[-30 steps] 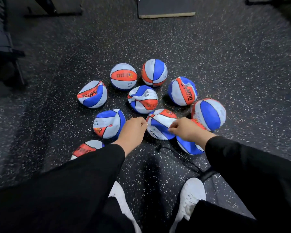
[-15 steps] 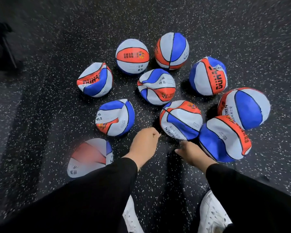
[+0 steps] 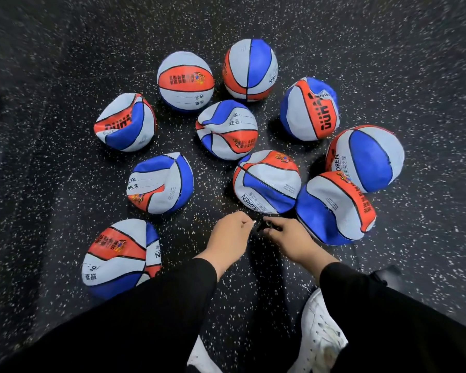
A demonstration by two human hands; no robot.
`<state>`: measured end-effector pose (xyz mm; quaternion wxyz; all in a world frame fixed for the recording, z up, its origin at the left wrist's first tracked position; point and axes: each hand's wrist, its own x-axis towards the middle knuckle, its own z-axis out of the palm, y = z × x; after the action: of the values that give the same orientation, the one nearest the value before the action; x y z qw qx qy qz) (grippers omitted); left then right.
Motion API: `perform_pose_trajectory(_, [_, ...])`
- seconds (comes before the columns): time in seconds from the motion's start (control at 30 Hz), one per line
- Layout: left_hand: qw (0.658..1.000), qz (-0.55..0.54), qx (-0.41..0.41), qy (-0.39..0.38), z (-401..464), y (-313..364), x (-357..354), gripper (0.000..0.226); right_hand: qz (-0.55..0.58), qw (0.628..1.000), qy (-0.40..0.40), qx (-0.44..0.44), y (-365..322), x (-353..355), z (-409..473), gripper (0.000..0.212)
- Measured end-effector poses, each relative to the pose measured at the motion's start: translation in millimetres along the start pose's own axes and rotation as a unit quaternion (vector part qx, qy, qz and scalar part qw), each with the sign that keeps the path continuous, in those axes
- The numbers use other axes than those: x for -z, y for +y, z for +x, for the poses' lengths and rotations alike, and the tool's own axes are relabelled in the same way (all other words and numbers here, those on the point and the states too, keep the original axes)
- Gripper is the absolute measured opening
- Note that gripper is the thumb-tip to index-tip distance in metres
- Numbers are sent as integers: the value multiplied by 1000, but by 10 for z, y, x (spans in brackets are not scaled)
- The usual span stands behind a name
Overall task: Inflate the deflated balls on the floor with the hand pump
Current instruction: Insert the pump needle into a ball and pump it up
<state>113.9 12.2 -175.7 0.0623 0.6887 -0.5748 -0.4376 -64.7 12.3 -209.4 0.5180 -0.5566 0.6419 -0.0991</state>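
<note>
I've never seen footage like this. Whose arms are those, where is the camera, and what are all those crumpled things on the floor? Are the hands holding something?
There is no machine here: a person wears a camera on the head, so the single picture looks forward and down at their own arms in black sleeves. The left hand and right hand meet in the middle, low over the speckled black floor. White shoes show at the bottom edge.

Ten small balls in orange, blue and white lie on the floor. Most are dented and soft, like the CHILDREN ball just beyond the hands; a few at the back look rounder.

The left hand's fingers pinch a tiny silvery piece, perhaps a pump needle. The right hand's fingers pinch a small dark part; it is too small to name for certain.
</note>
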Motion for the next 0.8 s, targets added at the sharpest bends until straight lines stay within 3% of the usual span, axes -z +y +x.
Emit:
perform_pose_trajectory(0.17, [1000, 8, -2, -4, 11, 105, -81, 22, -1, 1000, -22, 19, 61, 32, -17, 44])
perform_pose_trajectory(0.37, [1000, 20, 4, -17, -17, 152, -175, 29, 73, 996, 34, 26, 151, 25, -9, 43])
perform_pose_trajectory(0.8, [997, -60, 50, -6, -5, 278, -374, 28, 27, 991, 107, 75, 242, -24, -32, 38])
